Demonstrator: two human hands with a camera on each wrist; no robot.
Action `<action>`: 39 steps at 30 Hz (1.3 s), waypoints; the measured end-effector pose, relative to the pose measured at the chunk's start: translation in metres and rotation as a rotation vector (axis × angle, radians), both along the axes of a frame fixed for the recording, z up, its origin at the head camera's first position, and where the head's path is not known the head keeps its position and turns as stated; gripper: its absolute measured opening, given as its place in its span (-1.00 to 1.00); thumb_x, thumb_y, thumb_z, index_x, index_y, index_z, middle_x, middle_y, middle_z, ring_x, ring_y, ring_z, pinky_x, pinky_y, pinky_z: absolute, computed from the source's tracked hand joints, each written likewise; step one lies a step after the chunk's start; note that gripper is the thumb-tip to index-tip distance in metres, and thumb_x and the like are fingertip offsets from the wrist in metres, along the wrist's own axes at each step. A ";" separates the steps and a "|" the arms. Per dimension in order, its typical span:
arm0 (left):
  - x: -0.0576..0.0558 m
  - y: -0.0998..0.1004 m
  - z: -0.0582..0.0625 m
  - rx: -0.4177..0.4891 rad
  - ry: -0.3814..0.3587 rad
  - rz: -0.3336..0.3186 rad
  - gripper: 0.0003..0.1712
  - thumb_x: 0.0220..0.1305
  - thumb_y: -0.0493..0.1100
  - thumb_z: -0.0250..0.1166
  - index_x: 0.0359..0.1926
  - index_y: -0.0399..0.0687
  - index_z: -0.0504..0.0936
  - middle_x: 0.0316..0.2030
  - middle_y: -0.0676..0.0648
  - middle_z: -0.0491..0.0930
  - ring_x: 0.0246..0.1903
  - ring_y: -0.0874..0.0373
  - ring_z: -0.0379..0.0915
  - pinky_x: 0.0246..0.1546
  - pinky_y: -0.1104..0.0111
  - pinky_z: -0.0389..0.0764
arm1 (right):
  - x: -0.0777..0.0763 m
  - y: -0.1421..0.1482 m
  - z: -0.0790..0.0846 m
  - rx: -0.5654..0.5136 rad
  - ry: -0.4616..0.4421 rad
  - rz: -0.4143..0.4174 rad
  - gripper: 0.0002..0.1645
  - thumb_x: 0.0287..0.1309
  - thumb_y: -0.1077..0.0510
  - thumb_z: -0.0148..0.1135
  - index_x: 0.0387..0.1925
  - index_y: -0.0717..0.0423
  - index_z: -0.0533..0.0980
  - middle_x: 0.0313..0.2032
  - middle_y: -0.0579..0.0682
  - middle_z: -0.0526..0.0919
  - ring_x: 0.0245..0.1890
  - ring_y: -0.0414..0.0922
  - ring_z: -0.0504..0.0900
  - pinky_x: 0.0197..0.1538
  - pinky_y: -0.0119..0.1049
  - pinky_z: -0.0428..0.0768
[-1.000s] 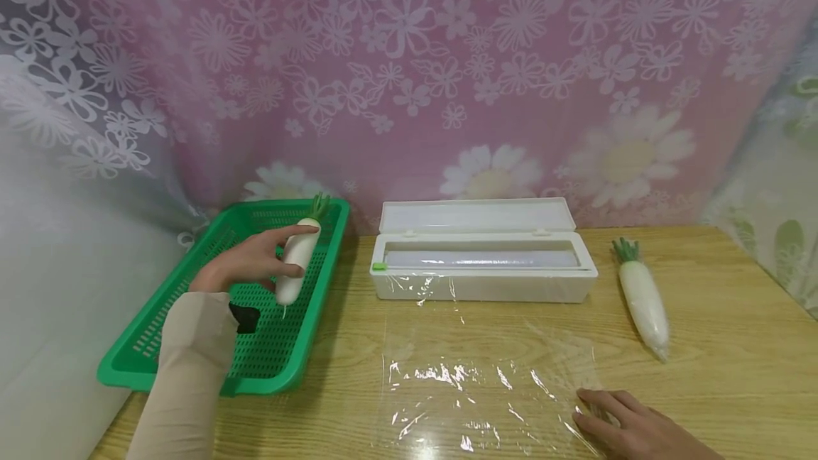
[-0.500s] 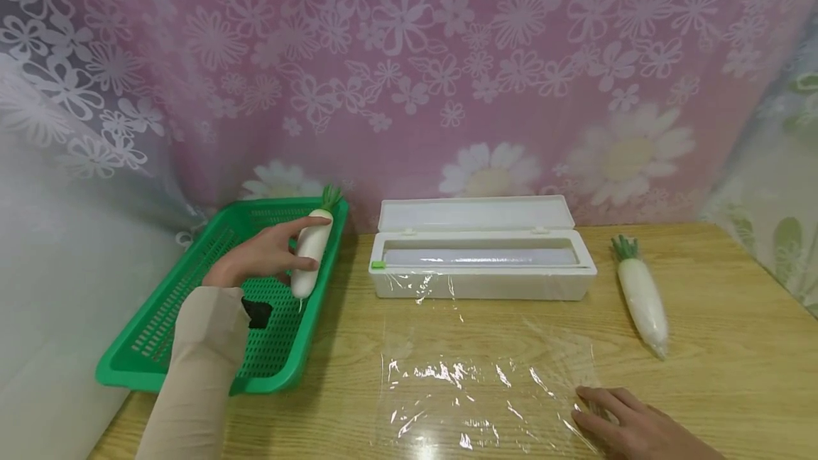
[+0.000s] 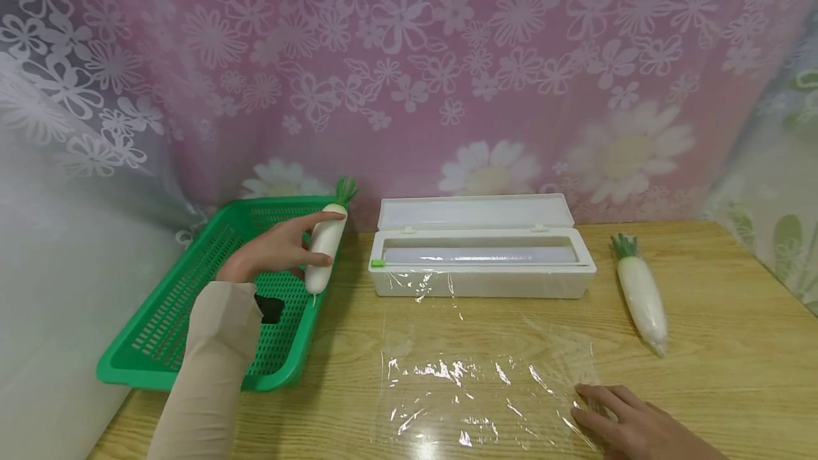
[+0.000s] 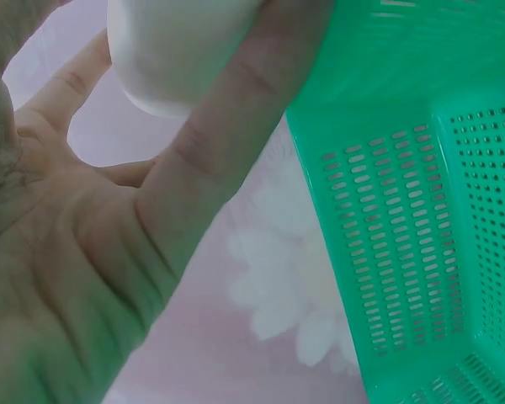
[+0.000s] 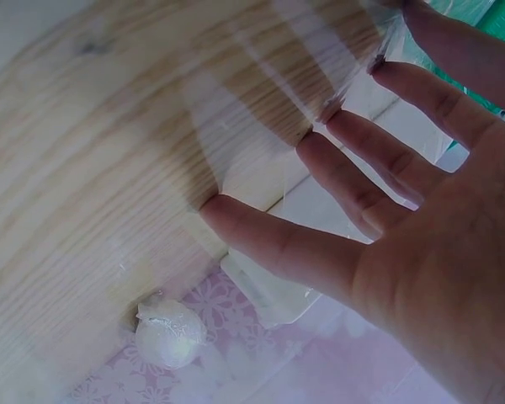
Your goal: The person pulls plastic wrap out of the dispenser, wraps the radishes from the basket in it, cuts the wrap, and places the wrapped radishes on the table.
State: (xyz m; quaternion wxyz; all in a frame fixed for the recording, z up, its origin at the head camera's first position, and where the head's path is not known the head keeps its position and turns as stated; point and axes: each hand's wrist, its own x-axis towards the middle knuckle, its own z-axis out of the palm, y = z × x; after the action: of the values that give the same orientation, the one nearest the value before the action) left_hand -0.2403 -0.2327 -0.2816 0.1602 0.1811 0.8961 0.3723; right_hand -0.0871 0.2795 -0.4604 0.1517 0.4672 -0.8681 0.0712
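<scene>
My left hand [image 3: 281,247] grips a white radish [image 3: 327,243] with green stem stubs, thumb and fingers round its sides. The radish is tilted over the right rim of the green basket [image 3: 115,368]; in the left wrist view its pale body [image 4: 177,50] shows between the fingers. My right hand [image 3: 633,421] rests its fingertips on the right edge of a sheet of clear plastic wrap [image 3: 473,389] on the table. In the right wrist view that hand's fingers [image 5: 295,252] are spread and nearly straight. The wrap runs back to a white dispenser box [image 3: 482,282].
The dispenser's lid [image 3: 476,213] stands raised against the flowered curtain [image 3: 409,77]. A green slider [image 3: 378,263] sits at its left end. Another radish [image 3: 642,304], wrapped in film, lies on the wooden table [image 3: 722,346] at the right.
My left hand has carried the radish right and slightly up, from inside the basket to over its right rim. The right hand and the wrap have stayed put.
</scene>
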 end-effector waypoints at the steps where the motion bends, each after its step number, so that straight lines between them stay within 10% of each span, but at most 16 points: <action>1: 0.000 0.001 0.000 0.000 -0.002 -0.004 -0.12 0.34 -0.29 0.36 0.57 -0.06 0.14 0.31 -0.45 0.22 -0.03 -0.27 0.53 -0.29 0.05 0.69 | 0.000 0.000 0.000 0.003 -0.005 0.000 -0.21 0.03 -0.45 0.38 0.04 0.07 0.61 0.02 0.12 0.53 -0.11 -0.05 0.52 -0.41 -0.39 0.53; 18: -0.001 0.040 -0.001 -0.063 0.042 -0.107 -0.18 0.27 -0.34 0.36 0.51 -0.04 0.29 0.21 -0.36 0.34 -0.11 -0.17 0.54 -0.37 0.15 0.69 | 0.004 -0.002 0.006 0.003 -0.061 -0.027 -0.38 0.26 -0.34 0.28 0.08 0.04 0.61 0.04 0.12 0.57 -0.09 -0.03 0.53 -0.42 -0.39 0.55; 29: 0.014 0.066 0.007 -0.166 0.219 -0.236 -0.22 0.20 -0.33 0.40 0.45 -0.05 0.40 0.02 -0.23 0.46 -0.09 -0.06 0.35 -0.16 0.12 0.53 | 0.003 -0.002 0.005 -0.016 -0.069 0.003 -0.44 0.40 -0.28 0.12 0.08 0.06 0.60 0.04 0.13 0.56 -0.10 -0.03 0.53 -0.42 -0.40 0.54; 39: 0.030 0.093 0.004 -0.156 0.208 -0.330 -0.21 0.16 -0.38 0.39 0.42 0.05 0.46 0.10 -0.17 0.46 -0.07 0.00 0.36 -0.17 0.20 0.55 | 0.003 -0.003 0.005 -0.069 -0.009 0.028 -0.39 0.46 -0.29 -0.13 0.06 0.05 0.59 0.04 0.13 0.55 -0.11 -0.04 0.53 -0.41 -0.45 0.52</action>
State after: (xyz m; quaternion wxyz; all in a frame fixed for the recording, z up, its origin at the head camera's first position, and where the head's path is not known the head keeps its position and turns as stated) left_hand -0.2105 -0.1400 -0.2776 0.1393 0.3497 0.8921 0.2499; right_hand -0.0839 0.2767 -0.4557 0.1628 0.4736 -0.8591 0.1053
